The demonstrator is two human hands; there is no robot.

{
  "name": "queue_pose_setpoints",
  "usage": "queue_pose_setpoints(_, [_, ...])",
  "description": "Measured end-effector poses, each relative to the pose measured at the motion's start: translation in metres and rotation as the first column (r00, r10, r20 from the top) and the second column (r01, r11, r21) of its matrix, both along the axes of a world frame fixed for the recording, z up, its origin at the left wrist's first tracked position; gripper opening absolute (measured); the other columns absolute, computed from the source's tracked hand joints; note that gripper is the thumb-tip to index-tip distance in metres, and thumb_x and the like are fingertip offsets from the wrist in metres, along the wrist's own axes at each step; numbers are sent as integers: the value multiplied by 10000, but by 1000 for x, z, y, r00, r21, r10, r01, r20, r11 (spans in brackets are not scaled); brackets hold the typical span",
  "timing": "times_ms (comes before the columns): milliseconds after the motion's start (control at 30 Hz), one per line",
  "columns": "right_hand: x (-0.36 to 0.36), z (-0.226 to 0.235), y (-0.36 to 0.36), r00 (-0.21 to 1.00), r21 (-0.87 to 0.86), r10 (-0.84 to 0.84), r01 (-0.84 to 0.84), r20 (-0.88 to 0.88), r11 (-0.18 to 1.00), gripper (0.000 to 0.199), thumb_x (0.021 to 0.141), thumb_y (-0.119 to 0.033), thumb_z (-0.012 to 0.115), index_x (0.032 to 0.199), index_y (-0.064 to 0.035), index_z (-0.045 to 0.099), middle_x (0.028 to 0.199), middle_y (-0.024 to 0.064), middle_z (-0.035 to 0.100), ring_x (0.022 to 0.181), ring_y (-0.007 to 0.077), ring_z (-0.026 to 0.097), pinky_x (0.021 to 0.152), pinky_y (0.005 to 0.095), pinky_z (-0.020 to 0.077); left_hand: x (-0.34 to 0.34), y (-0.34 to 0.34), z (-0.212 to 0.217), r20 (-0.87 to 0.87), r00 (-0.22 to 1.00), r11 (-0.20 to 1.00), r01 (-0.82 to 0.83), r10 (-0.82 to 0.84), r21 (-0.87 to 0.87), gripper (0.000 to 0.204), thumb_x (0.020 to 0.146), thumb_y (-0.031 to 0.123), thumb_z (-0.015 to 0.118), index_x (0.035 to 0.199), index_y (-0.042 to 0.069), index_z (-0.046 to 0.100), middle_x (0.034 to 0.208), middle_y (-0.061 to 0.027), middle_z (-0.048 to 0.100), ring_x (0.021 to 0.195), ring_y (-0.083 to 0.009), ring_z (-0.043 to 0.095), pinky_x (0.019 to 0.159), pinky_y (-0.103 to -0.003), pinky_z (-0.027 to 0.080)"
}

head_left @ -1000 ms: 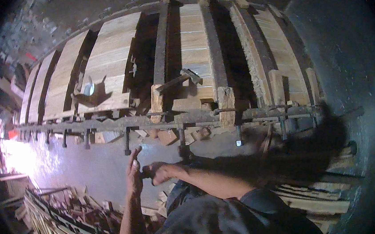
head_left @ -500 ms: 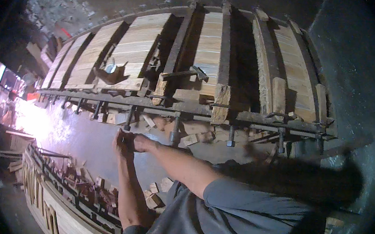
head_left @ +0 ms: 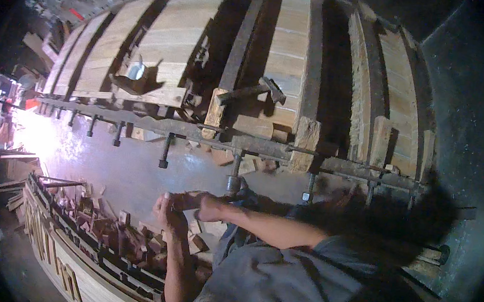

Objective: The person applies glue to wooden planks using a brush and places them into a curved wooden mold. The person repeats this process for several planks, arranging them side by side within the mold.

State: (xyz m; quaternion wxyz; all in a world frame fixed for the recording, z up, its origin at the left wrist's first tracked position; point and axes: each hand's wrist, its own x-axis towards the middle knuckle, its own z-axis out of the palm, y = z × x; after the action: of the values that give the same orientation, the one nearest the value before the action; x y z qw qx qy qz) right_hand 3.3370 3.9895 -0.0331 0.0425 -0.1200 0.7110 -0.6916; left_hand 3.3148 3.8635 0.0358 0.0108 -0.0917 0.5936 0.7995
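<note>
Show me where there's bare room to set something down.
Grey floor between the bolts and scrap heap, left of centre. The wide panel looks bare beyond the pale cup-like object, between dark gaps. Crowded: the scrap heap, and around the hammer, between dark bars and wood blocks.

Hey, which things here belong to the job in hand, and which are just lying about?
Likely the job, near the left hand and right hand: threaded bolts, metal rail, wooden boards.
Apparently just lying about: hammer, container, wood offcuts.
</note>
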Motion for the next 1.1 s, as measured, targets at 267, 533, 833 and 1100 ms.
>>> queue_pose_setpoints(267, [45, -136, 73, 472, 114, -337, 440, 815, 891, 229, 843, -209, 657, 1011, -53, 645, 975, 129, 673, 940, 258, 646, 823, 394, 505, -45, 3, -3, 369, 912, 974, -216, 177, 66, 376, 965, 250, 591, 674, 171, 367, 499, 46, 308, 421, -101, 286, 463, -310, 304])
queue_pose_setpoints(533, [104, -162, 54, 438, -160, -41, 413, 898, 896, 380, 827, -253, 700, 1129, -47, 599, 1103, 154, 633, 1036, 278, 608, 906, 393, 469, -64, -18, -5, 597, 761, 962, -259, 256, -83, 321, 976, 304, 588, 728, 179, 428, 543, 25, 345, 446, -153, 356, 454, -332, 335])
queue_pose_setpoints(833, [247, -152, 144, 317, 163, -332, 458, 888, 874, 562, 810, -304, 748, 1262, -39, 546, 1248, 182, 588, 1144, 301, 565, 999, 391, 429, 9, 59, -106, 778, 627, 990, -129, 41, 51, 295, 974, 330, 582, 740, 182, 482, 571, 31, 396, 481, -174, 397, 573, -369, 397])
queue_pose_setpoints(1100, [263, -134, 229, 401, 595, -623, 209, 672, 776, 794, 735, -387, 811, 1346, 3, 488, 1275, 206, 579, 1161, 355, 566, 1041, 440, 421, 66, 52, -197, 699, 688, 940, -74, -194, 334, 260, 972, 245, 568, 758, 140, 467, 568, -4, 398, 523, -203, 441, 673, -401, 466])
